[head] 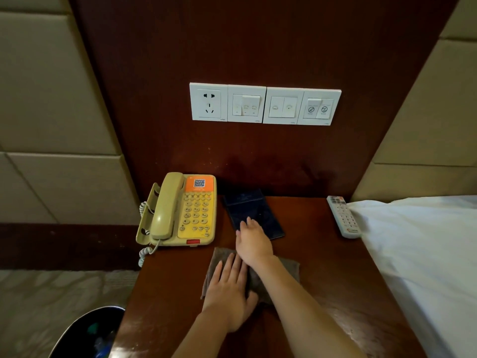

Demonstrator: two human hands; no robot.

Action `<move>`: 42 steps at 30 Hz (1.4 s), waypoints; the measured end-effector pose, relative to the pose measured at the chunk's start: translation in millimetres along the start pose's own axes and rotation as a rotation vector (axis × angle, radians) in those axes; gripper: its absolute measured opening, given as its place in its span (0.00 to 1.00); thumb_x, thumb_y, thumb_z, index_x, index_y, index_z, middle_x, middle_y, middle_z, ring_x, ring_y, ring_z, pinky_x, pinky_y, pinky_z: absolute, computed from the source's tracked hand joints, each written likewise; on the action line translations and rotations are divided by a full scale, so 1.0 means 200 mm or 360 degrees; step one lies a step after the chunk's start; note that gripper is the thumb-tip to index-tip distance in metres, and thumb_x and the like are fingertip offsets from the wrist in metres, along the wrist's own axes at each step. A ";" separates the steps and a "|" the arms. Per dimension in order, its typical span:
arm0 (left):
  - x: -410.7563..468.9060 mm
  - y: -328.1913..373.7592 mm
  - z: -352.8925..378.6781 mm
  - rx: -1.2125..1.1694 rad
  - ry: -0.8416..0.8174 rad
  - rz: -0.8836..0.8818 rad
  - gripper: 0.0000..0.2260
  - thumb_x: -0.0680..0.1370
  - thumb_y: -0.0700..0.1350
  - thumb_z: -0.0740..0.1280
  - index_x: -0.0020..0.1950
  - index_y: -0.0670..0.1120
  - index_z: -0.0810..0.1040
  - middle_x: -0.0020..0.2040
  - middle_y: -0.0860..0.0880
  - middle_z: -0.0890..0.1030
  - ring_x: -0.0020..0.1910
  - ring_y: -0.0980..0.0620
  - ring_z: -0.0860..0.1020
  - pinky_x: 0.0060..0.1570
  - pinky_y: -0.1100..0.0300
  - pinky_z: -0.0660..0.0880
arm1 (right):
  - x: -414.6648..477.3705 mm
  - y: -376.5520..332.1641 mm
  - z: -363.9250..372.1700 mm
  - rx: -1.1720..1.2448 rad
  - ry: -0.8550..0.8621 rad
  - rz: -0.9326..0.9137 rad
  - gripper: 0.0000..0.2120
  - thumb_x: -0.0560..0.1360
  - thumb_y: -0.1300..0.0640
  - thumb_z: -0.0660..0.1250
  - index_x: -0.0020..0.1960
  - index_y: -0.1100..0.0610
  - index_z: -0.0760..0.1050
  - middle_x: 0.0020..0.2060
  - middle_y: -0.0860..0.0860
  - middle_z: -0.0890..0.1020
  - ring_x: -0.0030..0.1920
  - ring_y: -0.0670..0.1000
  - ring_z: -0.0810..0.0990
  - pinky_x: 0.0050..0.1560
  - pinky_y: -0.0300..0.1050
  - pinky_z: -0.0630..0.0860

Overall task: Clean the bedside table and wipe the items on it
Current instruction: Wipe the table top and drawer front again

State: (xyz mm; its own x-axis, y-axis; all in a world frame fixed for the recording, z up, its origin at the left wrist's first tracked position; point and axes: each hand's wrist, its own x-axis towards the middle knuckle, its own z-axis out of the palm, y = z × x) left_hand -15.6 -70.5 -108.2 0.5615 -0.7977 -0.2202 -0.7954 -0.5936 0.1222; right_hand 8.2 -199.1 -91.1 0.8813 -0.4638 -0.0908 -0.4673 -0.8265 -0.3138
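Your left hand lies flat on the cloth, fingers straight. Your right hand touches the pad, fingers straight. The bin holds blurred blue and green things.

On the bedside table: telephone at back left, folder just right of it, remote control at the right edge beside the bed — cloth in front, under the left hand.

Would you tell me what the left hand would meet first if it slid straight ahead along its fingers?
The left hand would probably meet the right hand, crossing just ahead over the cloth; height is unclear.
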 end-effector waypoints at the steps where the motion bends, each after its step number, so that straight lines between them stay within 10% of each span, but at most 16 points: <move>1: -0.01 0.00 0.00 -0.0015 0.0002 0.0007 0.31 0.81 0.57 0.46 0.78 0.46 0.37 0.78 0.47 0.36 0.76 0.50 0.35 0.73 0.54 0.34 | -0.01 0.03 -0.03 0.0057 0.0063 -0.0015 0.21 0.83 0.54 0.50 0.73 0.63 0.62 0.75 0.58 0.60 0.76 0.55 0.55 0.72 0.48 0.60; 6: -0.04 0.01 0.01 -0.0050 0.0007 0.0052 0.31 0.80 0.58 0.46 0.78 0.47 0.37 0.77 0.50 0.35 0.76 0.52 0.34 0.74 0.54 0.34 | -0.03 0.33 -0.13 -0.0052 0.0100 0.0148 0.18 0.81 0.59 0.55 0.70 0.59 0.66 0.66 0.56 0.70 0.68 0.56 0.66 0.62 0.48 0.70; 20: -0.04 0.02 0.02 -0.0010 0.0059 0.0029 0.31 0.79 0.57 0.45 0.78 0.46 0.37 0.77 0.49 0.35 0.76 0.52 0.35 0.70 0.56 0.32 | -0.10 0.19 0.00 -0.0295 0.0052 -0.0129 0.26 0.82 0.58 0.54 0.78 0.60 0.50 0.76 0.59 0.57 0.76 0.57 0.52 0.72 0.48 0.61; 42: 0.01 -0.01 0.01 -0.0066 -0.0021 0.0092 0.34 0.76 0.60 0.41 0.78 0.46 0.39 0.78 0.48 0.38 0.76 0.50 0.35 0.68 0.56 0.30 | 0.05 0.01 0.04 -0.0149 0.0334 -0.0569 0.18 0.82 0.55 0.54 0.69 0.59 0.69 0.75 0.54 0.62 0.76 0.54 0.56 0.69 0.50 0.66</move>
State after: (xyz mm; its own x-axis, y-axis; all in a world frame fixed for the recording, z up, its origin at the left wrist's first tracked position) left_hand -13.2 -70.5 -110.5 0.5117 -0.8294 -0.2243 -0.8161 -0.5508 0.1749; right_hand 17.2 -203.8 -100.0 0.9601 -0.1895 0.2056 -0.1477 -0.9681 -0.2025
